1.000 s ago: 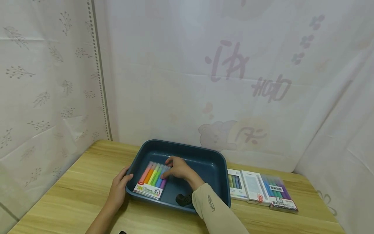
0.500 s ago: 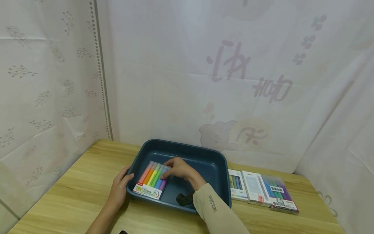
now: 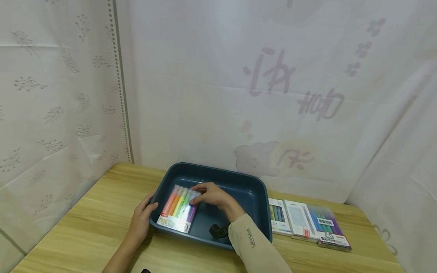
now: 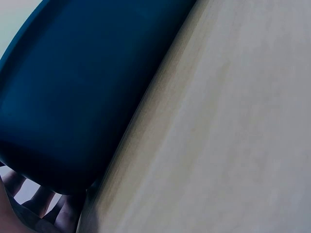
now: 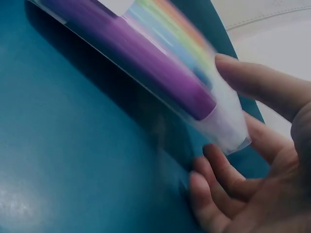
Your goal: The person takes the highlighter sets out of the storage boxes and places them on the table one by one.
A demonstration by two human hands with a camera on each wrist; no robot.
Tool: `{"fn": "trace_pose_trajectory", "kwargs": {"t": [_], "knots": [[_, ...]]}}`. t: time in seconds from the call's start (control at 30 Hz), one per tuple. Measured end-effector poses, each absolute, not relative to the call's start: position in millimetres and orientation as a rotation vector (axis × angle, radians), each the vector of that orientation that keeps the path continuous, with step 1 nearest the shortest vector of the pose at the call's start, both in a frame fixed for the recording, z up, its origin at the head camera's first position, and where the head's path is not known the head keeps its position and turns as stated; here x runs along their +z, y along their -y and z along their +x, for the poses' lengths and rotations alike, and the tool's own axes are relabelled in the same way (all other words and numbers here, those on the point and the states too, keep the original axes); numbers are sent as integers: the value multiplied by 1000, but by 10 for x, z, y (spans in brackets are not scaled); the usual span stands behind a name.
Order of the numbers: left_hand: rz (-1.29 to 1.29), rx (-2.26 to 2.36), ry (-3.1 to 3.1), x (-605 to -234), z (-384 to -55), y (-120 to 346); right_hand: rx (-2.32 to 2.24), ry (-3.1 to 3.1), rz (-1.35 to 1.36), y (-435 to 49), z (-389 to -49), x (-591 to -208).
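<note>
A dark blue plastic bin [image 3: 244,199] stands on the table. My left hand [image 3: 140,217] grips its left side, thumb at the rim; in the left wrist view the fingers [image 4: 68,213] lie against the bin's corner. Inside the bin, toward its left end, is a clear pack of coloured markers [image 3: 175,206] running from pink to purple. My right hand [image 3: 215,198] pinches this pack near the top of its purple side. The right wrist view shows the thumb side over the pack's clear end, other fingers curled below, and that edge raised off the bin floor.
Right of the bin, several stationery packs lie in a row: a white windowed pack [image 3: 279,217], a white box [image 3: 300,220] and a clear pack of blue, green and purple pens [image 3: 329,227]. A patterned curtain [image 3: 205,94] hangs behind the wooden table [image 3: 85,227].
The marker pack has tilted in my right hand, and a bright glare now covers its front label. The left hand keeps its hold on the bin. The head view has shifted slightly.
</note>
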State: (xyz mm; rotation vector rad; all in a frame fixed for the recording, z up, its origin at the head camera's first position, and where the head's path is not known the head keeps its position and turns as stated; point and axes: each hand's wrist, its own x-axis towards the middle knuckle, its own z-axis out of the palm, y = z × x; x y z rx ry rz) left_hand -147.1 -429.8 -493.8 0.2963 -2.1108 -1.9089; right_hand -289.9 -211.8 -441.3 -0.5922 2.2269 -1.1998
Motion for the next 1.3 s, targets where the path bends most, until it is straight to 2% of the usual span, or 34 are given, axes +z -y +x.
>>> {"fn": "trace_pose_trajectory", "kwargs": {"t": [0.57,1.3], "knots": [[294,-1863,2139,-4929,-1458,4288,-1369,-1737,-618,2113,-2905,-4432],[289,-1829,2106,-4936,-1466,4269,-1426,-1576,-561,2168,-2768,-4378]]}}
